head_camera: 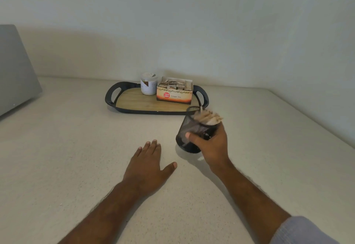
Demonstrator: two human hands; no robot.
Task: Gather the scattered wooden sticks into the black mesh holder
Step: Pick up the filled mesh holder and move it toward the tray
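Note:
The black mesh holder (193, 128) is tilted a little to the right, with its base close to the counter, just in front of the tray. A bunch of wooden sticks (208, 117) pokes out of its top, blurred. My right hand (211, 145) grips the holder from the right side, thumb across its front. My left hand (148, 164) lies flat on the counter to the left of the holder, fingers straight and spread, holding nothing. No loose sticks show on the counter.
A black-rimmed tray (112, 97) with a wooden floor stands at the back, carrying a white jar (148, 86) and an open box of ginger tea (173, 92). A grey appliance (15, 66) sits at the far left. The pale counter (76, 147) meets the wall behind.

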